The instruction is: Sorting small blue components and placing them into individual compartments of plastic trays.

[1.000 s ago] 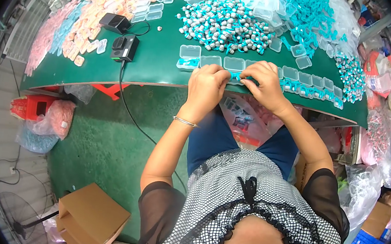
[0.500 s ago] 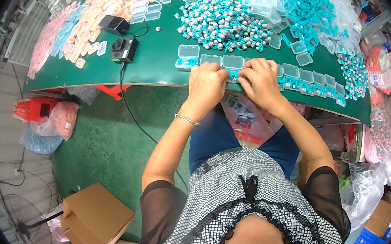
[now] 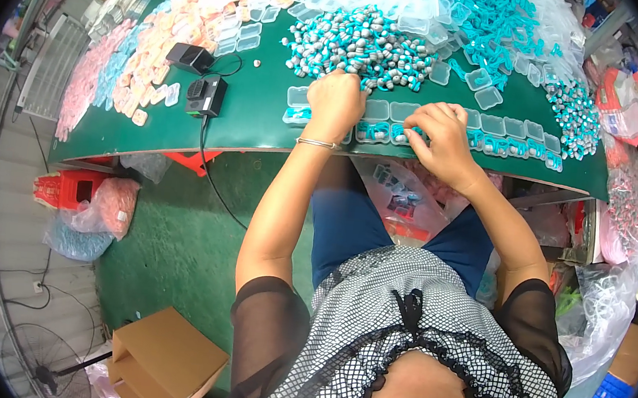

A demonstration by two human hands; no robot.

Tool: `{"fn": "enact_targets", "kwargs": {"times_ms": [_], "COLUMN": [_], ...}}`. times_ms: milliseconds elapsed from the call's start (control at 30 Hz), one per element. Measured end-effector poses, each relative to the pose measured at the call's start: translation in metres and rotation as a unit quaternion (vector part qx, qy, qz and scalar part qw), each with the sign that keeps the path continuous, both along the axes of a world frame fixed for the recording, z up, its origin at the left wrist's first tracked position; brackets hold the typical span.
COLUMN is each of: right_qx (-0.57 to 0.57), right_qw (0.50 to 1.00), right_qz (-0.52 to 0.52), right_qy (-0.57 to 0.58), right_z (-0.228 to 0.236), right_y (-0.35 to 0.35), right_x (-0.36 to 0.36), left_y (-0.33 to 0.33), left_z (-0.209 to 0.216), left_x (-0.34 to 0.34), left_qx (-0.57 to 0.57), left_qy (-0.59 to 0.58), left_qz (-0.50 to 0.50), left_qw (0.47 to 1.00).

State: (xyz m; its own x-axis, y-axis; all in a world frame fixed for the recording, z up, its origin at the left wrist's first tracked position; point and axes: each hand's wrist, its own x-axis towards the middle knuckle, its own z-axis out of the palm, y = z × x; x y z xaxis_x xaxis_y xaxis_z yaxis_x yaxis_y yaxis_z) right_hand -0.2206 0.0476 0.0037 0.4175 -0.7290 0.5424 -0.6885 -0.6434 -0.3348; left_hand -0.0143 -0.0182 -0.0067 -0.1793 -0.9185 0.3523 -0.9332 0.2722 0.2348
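Note:
My left hand (image 3: 335,107) is at the near edge of a heap of small grey-and-teal beadlike pieces (image 3: 374,45). Its fingers are curled and the tips are hidden, so what they pinch cannot be made out. A row of small clear hinged plastic boxes (image 3: 377,112) with raised lids runs along the table's front, with teal pieces (image 3: 373,132) inside. Over the middle of this row hovers my right hand (image 3: 443,140), loosely bent, thumb apart from the fingers, nothing visible in it. Left of my left hand, the end box (image 3: 297,97) also holds teal pieces.
On the green table (image 3: 257,119), a black device (image 3: 205,95) trails a cable over the front edge. Peach pieces (image 3: 145,76) lie left, teal strips (image 3: 500,31) and more clear boxes behind. A cardboard box (image 3: 170,354) and a fan (image 3: 44,368) stand on the floor.
My left hand has left the box it was working at beside my right hand and moved away toward the heap. My right hand has shifted slightly right and its fingers have loosened.

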Motion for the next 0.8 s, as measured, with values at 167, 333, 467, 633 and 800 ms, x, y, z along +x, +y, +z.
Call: {"fn": "enact_targets", "kwargs": {"times_ms": [167, 333, 467, 633, 800], "right_qx": [0.0, 0.007, 0.135, 0.284, 0.418], "right_qw": [1.0, 0.999, 0.969, 0.867, 0.763], "right_qz": [-0.018, -0.008, 0.067, 0.126, 0.143], "right_qy": [-0.024, -0.046, -0.195, -0.39, -0.472], "right_z": [0.004, 0.01, 0.01, -0.004, 0.006], "right_y": [0.0, -0.01, -0.025, -0.042, -0.031], "right_x": [-0.022, -0.023, -0.002, 0.002, 0.0], "left_y": [-0.011, -0.002, 0.005, 0.015, 0.031], "left_z": [-0.007, 0.008, 0.022, 0.035, 0.037], "left_x": [-0.008, -0.002, -0.008, -0.019, -0.022], "left_qx": [0.0, 0.003, -0.057, -0.064, -0.023], "left_qy": [-0.028, 0.011, 0.114, 0.26, 0.344], "left_qz": [0.029, 0.025, -0.099, -0.214, -0.228], "left_qw": [0.999, 1.0, 0.987, 0.939, 0.91]}}
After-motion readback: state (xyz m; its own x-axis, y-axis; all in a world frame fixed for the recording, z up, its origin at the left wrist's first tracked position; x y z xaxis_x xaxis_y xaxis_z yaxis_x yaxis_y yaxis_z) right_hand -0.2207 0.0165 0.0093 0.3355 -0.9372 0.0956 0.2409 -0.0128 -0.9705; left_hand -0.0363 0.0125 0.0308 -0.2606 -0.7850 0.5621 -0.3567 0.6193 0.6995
